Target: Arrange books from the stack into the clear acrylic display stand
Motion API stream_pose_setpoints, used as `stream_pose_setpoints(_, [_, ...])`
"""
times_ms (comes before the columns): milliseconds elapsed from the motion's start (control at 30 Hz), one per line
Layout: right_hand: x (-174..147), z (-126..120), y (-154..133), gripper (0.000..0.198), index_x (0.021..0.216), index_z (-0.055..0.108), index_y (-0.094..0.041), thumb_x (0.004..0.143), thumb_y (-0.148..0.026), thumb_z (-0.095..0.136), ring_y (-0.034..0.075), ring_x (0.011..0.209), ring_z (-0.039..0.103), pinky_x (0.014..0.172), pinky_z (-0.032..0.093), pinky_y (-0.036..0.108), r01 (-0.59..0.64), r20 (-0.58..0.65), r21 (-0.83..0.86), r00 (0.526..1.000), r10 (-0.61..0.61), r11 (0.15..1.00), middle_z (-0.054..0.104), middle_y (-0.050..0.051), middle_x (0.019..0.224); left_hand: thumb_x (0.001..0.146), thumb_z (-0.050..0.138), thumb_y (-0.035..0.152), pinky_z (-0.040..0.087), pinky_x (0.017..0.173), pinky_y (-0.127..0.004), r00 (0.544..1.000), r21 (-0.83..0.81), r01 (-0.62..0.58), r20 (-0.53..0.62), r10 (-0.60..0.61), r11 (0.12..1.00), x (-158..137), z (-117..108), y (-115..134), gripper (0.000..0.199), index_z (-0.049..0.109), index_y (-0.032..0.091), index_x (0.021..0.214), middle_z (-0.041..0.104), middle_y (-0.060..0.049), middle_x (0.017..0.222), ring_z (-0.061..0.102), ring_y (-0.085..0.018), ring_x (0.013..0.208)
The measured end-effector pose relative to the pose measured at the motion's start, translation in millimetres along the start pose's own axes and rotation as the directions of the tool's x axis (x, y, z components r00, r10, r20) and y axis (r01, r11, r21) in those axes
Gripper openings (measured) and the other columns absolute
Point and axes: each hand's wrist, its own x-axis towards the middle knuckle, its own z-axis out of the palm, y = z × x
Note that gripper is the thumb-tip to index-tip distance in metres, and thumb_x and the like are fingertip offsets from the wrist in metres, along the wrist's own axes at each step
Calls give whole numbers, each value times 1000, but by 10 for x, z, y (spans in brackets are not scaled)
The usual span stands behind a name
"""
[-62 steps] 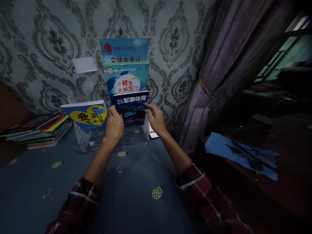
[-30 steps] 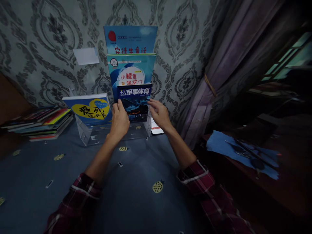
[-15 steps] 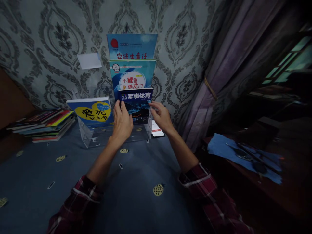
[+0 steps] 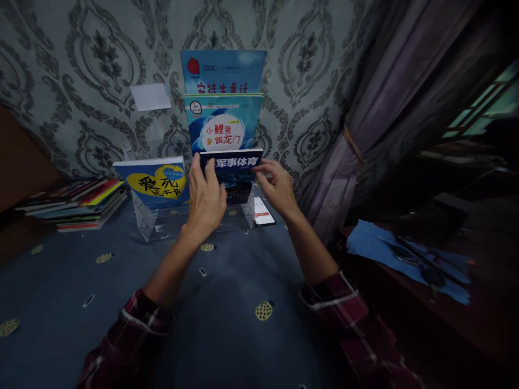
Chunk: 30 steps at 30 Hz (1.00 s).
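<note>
A: Left hand?
B: Left hand (image 4: 206, 197): loosely curved, index fingertip at the top-left corner of the 军事体育 book (image 4: 239, 181), other fingers over its cover. Can't tell if it grips.
A: Right hand?
B: Right hand (image 4: 279, 188): thumb and index finger pinch the same book's upper right edge. Plaid cuffs on both forearms.
A: Where's that book?
B: Between the 2 hands, dark blue cover facing the person, at the right half of a clear acrylic book stand (image 4: 142, 217). Title partly covered by the left fingers. Can't tell if its bottom edge bears on the stand.
A: Behind it?
B: 2 taller books, stepped upward: the 小鲤鱼跳龙门 book (image 4: 223, 121), then the 安徒生童话 book (image 4: 223, 70) highest, at the back.
A: Left half of the stand?
B: The 爱死这本书 book (image 4: 160, 185), blue with a yellow heart, leaning back, just beside the left hand.
A: Farther out?
B: Smartphone (image 4: 263, 212), screen lit, lying just beside the stand's right end. Stack of books (image 4: 91, 205) past the left end. All on a blue pineapple-print tablecloth (image 4: 227, 335).
A: Edges?
B: Damask wallpaper (image 4: 146, 48) behind, tied mauve curtain (image 4: 344, 108) on the right, then a light-blue cloth (image 4: 363, 240) with dark tools on it, too dim to name.
</note>
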Motion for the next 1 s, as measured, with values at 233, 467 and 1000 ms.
stream_pose_setpoints(233, [37, -138, -176, 25, 97, 76, -21, 88, -20, 53, 35, 130, 61, 79, 63, 46, 26, -85, -41, 996, -30, 999, 64, 17, 136, 93, 53, 12, 34, 123, -66, 1000, 30, 5, 27, -5, 1000, 22, -86, 63, 53, 41, 16, 144, 29, -24, 164, 26, -42, 157])
stream_pose_setpoints(467, [60, -251, -277, 22, 94, 74, -21, 88, -21, 54, 37, 131, 60, 86, 62, 51, 57, -111, -68, 992, -64, 996, 65, 16, 133, 93, 55, 15, 37, 121, -65, 999, 82, -34, 21, 32, 996, 38, -169, 134, 47, 45, 16, 139, 33, -25, 163, 31, -42, 155])
stream_pose_setpoints(1000, [2, -409, -759, 20, 103, 76, -23, 92, -22, 59, 31, 120, 71, 85, 63, 48, 312, -108, -138, 939, -328, 940, 72, 15, 131, 104, 39, 18, 37, 124, -49, 989, 138, -146, -16, 150, 980, 197, -678, 189, 36, 44, 17, 140, 61, -13, 140, 47, -27, 146])
